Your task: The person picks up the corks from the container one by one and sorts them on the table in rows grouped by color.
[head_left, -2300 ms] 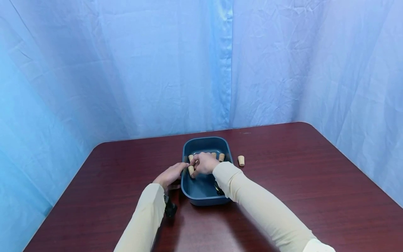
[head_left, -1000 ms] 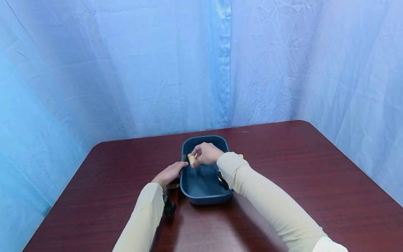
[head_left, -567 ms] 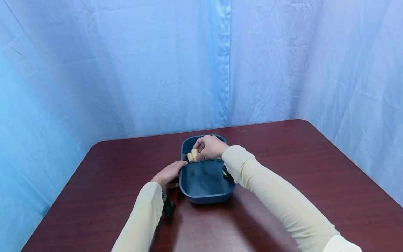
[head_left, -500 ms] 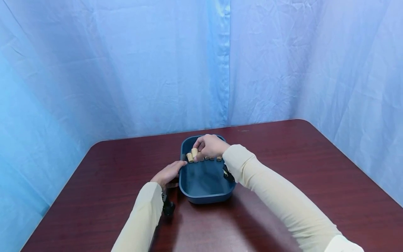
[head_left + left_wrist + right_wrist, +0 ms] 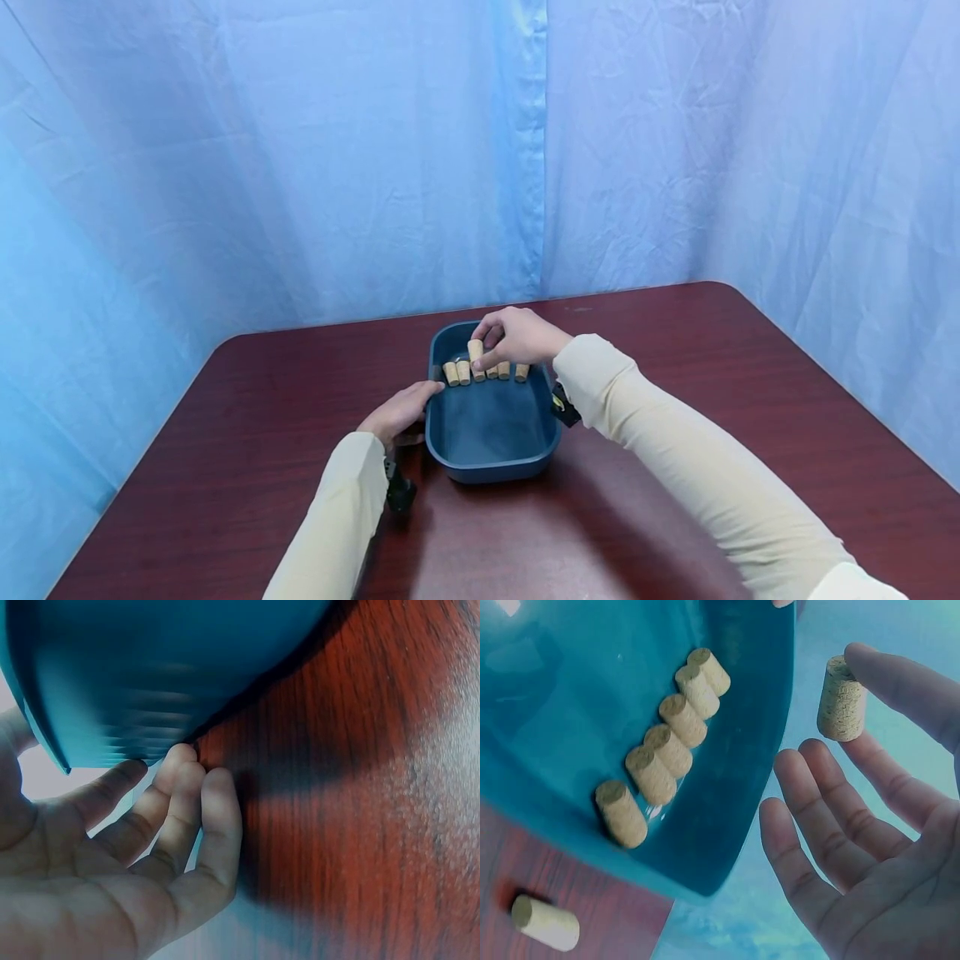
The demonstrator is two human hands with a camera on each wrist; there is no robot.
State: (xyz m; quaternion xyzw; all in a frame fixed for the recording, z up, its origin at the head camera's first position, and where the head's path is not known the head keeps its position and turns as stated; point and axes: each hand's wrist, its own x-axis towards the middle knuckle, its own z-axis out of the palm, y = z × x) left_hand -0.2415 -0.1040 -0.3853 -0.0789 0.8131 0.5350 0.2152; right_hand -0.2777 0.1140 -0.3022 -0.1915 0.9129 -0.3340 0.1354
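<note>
A cork stopper (image 5: 476,348) is pinched between the thumb and a finger of my right hand (image 5: 525,335), raised above the deep blue bin (image 5: 491,473). In the right wrist view this cork (image 5: 841,705) stands nearly upright at the fingertips, with the other fingers spread. Inside the bin, several corks (image 5: 682,720) lie side by side in a row, and another cork (image 5: 621,814) lies apart at the row's end. My left hand (image 5: 402,411) holds the bin's left wall. Its fingertips (image 5: 180,754) touch the outside low down; the thumb passes behind the rim, its tip hidden.
One more cork (image 5: 546,922) lies on the reddish-brown table (image 5: 660,367) outside the bin. From the head view, the right sleeve (image 5: 697,454) hides it. Blue curtains (image 5: 375,167) hang around the table's back and sides.
My right hand has moved back and to the right from the bin's left side, lifting a cork. The loose corks in the bin now form a row. My left hand stays put.
</note>
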